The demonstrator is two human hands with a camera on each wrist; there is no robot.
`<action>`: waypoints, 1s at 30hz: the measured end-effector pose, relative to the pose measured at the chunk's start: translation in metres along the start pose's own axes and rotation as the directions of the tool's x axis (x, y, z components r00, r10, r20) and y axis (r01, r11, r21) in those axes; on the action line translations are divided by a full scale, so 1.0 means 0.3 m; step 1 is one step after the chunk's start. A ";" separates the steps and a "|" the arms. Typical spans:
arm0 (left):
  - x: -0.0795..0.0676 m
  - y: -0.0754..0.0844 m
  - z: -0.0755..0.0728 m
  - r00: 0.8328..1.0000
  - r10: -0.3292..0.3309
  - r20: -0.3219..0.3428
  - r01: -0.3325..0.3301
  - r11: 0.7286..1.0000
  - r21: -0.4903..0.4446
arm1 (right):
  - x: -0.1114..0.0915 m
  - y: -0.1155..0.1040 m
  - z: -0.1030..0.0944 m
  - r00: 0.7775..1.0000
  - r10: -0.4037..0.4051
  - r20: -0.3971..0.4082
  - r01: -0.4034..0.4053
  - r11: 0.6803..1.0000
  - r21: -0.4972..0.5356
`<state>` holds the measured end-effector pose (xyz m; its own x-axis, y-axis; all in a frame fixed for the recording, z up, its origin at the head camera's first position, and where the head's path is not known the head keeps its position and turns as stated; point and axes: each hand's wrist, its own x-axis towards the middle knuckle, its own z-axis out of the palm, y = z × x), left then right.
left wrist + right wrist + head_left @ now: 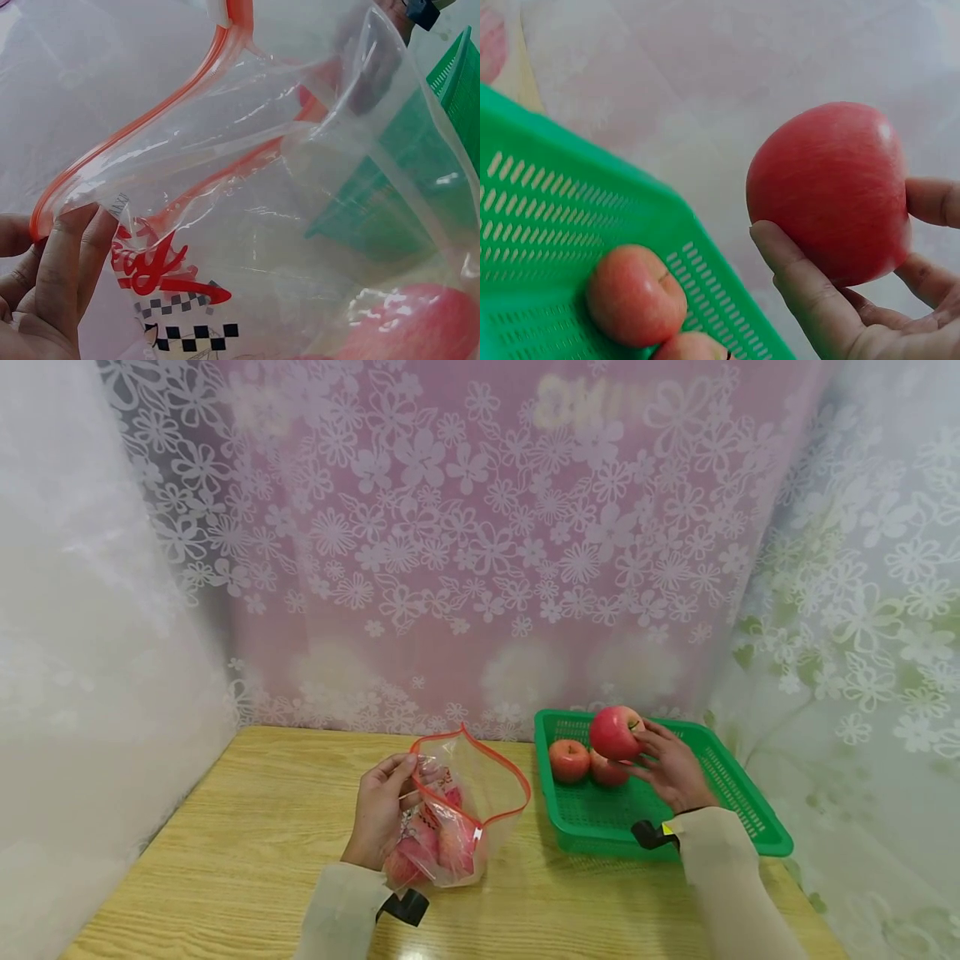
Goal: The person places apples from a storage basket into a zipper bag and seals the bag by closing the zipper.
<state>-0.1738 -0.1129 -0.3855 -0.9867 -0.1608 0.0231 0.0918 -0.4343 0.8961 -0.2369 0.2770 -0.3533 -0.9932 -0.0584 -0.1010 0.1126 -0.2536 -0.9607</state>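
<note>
My right hand (671, 770) grips a red apple (615, 732) above the green basket (600, 843); the right wrist view shows fingers and thumb round the apple (829, 191). Below it, two more apples (569, 762) lie in the basket's left back corner. On the left, my left hand (381, 806) pinches the orange zip edge of a clear plastic bag (498, 777). The bag's mouth gapes, and apples (457, 847) show through its lower part. Red lettering and a black checked print mark the bag (255, 247) in the left wrist view.
A light wooden table (247, 827) carries the bag and the basket, which stand side by side with a narrow gap. Behind the table hangs a pink flowered curtain (450, 568). Pale sheets close off the left and right sides.
</note>
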 end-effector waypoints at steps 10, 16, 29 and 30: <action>-0.001 -0.002 0.002 1.000 -0.002 -0.005 0.002 1.000 0.014 | -0.034 -0.010 0.069 0.994 -0.044 0.102 0.050 0.997 -0.056; -0.007 0.003 0.008 1.000 -0.003 -0.002 0.003 1.000 0.013 | -0.050 -0.010 0.111 0.977 -0.080 0.200 0.088 0.996 -0.028; -0.013 0.003 0.013 1.000 -0.014 -0.013 0.014 1.000 0.013 | -0.080 -0.019 0.207 0.948 -0.030 0.318 0.044 0.998 -0.038; -0.012 0.002 0.014 1.000 -0.014 -0.015 0.014 1.000 0.012 | -0.081 -0.019 0.213 0.942 -0.032 0.335 0.045 0.999 -0.031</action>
<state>-0.1707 -0.1089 -0.3831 -0.9858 -0.1676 0.0040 0.0760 -0.4254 0.9018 -0.2115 0.2181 -0.3287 -0.9288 -0.3700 0.0220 0.0670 -0.2260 -0.9718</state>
